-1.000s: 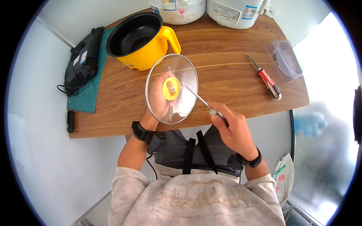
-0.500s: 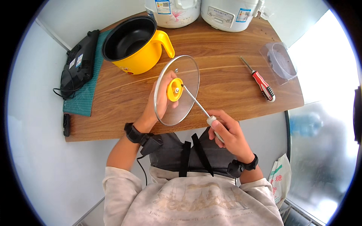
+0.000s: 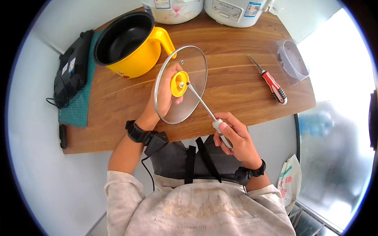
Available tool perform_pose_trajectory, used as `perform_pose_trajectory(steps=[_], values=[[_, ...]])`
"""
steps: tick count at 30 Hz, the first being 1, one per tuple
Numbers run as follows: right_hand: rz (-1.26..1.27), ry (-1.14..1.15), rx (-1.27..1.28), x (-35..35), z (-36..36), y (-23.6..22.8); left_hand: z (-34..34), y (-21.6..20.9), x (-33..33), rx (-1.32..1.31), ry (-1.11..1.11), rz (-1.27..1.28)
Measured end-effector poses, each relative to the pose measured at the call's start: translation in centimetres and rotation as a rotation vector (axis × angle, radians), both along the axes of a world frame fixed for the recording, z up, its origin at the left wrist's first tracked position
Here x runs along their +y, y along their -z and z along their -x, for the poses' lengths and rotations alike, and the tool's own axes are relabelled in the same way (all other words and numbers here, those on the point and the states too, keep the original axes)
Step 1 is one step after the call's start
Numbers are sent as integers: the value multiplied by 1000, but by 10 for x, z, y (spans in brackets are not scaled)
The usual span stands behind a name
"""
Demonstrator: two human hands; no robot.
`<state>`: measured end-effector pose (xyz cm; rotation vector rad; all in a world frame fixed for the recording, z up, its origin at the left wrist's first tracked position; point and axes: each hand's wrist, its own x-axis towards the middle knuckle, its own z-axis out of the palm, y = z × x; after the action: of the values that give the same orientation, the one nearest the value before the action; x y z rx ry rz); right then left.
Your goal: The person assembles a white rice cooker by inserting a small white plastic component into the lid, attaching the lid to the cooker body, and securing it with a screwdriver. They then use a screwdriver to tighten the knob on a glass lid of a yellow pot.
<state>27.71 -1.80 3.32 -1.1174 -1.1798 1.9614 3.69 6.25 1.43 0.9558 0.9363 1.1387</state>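
My left hand (image 3: 164, 96) is closed around the yellow knob (image 3: 174, 87) of a round glass lid (image 3: 195, 69) with a metal rim. The lid stands tilted nearly on edge above the table, and part of that hand shows through the glass. A small metal screw (image 3: 181, 84) sits in the middle of the knob. In my right hand (image 3: 236, 137) is a screwdriver (image 3: 204, 104) with a pale handle and a long metal shaft. Its tip is by the knob's right edge, beside the screw; whether it touches cannot be made out.
A yellow pot (image 3: 138, 59) with a black inside stands at the back left, its handle near the lid. Two white rice cookers (image 3: 232, 17) are behind. A red-and-black screwdriver (image 3: 273, 86) and a clear plastic box (image 3: 293, 61) lie right. Black device (image 3: 75, 59) on a green mat (image 3: 80, 112), left.
The lid and my left hand have shifted slightly left and away from me in the picture; the whole table view has shifted too. The screwdriver tip stays at the knob's right side.
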Motion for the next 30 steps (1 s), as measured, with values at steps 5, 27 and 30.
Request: perform_pose_trajectory(steps=[5, 27, 30], values=[[19, -17, -16, -2, 7, 0, 2, -6, -2, 55, -21, -5], [7, -26, -44, -1, 8, -2, 6, -3, -1, 139, 9, -61], [24, -19, -33, -2, 10, -2, 3, -5, -2, 100, -34, -32]])
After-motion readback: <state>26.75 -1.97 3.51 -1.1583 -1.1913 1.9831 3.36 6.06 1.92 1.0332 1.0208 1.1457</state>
